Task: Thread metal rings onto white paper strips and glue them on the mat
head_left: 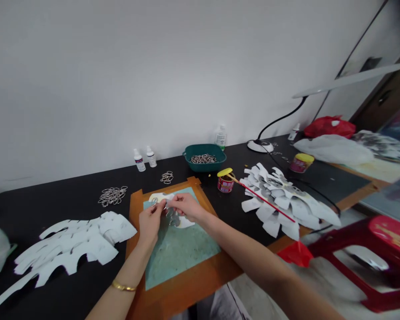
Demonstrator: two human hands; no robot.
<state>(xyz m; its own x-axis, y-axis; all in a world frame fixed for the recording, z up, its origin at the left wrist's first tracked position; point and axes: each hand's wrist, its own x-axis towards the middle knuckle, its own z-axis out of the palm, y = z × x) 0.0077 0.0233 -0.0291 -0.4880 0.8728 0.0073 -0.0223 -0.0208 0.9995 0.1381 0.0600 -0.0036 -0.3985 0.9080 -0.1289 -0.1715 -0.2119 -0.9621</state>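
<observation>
A small white cut-out piece (186,222) with grey patches lies on the green mat (183,255), partly hidden under my hands. My left hand (152,218) is closed in a pinch on its left part, where a shiny metal ring (154,202) shows by the fingertips. Thumb and forefinger of my right hand (187,207) are pressed together on the piece's upper middle, close to my left fingertips. Further metal loops (173,218) show on the piece below the fingers. Exactly what lies between the fingertips is partly covered.
Metal rings lie in a pile (112,195), in a small group (167,178) and inside a green basin (204,167). Stacked white cut-outs (83,242) are at left, more (273,195) at right. A yellow-topped can (225,183) carries a red-handled brush (266,200). A lamp (260,146) stands behind.
</observation>
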